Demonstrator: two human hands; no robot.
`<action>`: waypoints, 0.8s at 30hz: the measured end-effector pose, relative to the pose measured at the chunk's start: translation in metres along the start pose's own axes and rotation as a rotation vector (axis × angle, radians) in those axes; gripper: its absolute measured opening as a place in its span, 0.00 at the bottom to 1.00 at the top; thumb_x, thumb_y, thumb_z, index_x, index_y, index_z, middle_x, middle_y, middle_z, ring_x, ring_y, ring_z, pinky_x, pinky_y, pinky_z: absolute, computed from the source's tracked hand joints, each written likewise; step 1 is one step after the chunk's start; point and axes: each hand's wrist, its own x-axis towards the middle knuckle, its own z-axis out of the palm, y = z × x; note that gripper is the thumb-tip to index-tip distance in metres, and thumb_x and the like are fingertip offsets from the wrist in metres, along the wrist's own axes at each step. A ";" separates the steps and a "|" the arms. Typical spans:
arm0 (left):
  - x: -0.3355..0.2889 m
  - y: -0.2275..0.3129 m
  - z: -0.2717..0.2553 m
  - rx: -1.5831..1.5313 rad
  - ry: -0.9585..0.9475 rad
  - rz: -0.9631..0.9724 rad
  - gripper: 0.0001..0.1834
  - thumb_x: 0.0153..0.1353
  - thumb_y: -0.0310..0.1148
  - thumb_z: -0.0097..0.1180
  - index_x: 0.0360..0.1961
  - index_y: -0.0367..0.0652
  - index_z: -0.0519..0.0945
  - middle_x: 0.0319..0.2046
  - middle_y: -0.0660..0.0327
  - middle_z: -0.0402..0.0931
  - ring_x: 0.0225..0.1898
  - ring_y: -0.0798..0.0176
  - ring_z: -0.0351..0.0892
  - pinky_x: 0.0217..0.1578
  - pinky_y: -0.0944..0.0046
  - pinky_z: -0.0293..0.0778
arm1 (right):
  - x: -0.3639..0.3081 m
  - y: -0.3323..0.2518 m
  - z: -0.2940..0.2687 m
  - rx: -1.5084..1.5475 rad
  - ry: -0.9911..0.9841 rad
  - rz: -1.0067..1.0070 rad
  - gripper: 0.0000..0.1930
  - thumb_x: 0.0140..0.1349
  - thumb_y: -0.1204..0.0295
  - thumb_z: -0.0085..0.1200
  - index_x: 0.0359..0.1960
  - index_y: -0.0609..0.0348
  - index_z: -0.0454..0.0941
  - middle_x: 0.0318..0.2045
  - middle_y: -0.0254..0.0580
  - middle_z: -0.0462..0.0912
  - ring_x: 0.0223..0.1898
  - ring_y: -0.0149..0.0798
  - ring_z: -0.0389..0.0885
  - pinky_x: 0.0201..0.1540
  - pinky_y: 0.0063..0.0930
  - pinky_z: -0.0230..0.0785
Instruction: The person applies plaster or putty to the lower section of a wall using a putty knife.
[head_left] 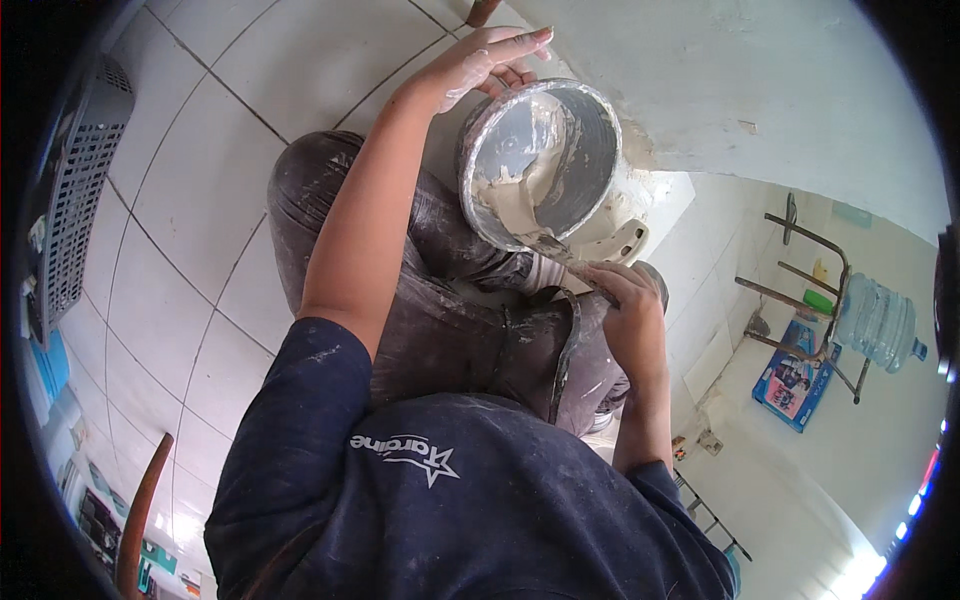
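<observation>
The grey bucket [597, 150], with pale paste [548, 178] inside, is between the two hands, beyond the legs [440, 320]. The mixing tool [552, 249] runs slantwise from its near rim toward near right, where the right hand [632, 312] has its fingers closed around it. The left hand [487, 66] is nearer, at the far left rim, fingers partly spread; whether they grip, one cannot tell.

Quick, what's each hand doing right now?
Left hand: fingers at the grey bucket's rim; whether it grips cannot be told.
Right hand: closed, holding a tool that reaches into the bucket.
</observation>
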 end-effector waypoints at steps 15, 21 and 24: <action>0.002 -0.002 0.001 0.030 0.053 0.003 0.36 0.58 0.64 0.47 0.48 0.39 0.74 0.32 0.55 0.75 0.33 0.67 0.73 0.32 0.68 0.70 | -0.026 0.039 -0.022 1.407 0.177 0.616 0.26 0.45 0.81 0.44 0.51 0.68 0.72 0.39 0.47 0.78 0.33 0.35 0.76 0.38 0.21 0.69; 0.023 -0.044 -0.021 0.392 0.338 -0.030 0.37 0.59 0.65 0.43 0.41 0.35 0.77 0.34 0.54 0.77 0.36 0.58 0.76 0.39 0.60 0.71 | -0.022 0.041 -0.013 1.703 0.124 0.540 0.21 0.55 0.76 0.46 0.53 0.68 0.68 0.39 0.48 0.78 0.29 0.32 0.73 0.31 0.22 0.67; 0.022 -0.055 -0.025 0.666 0.660 -0.008 0.40 0.62 0.65 0.35 0.20 0.34 0.77 0.15 0.50 0.73 0.25 0.53 0.80 0.35 0.56 0.74 | -0.020 0.045 -0.013 1.716 0.097 0.495 0.20 0.54 0.76 0.50 0.51 0.65 0.70 0.38 0.47 0.78 0.27 0.31 0.73 0.29 0.20 0.66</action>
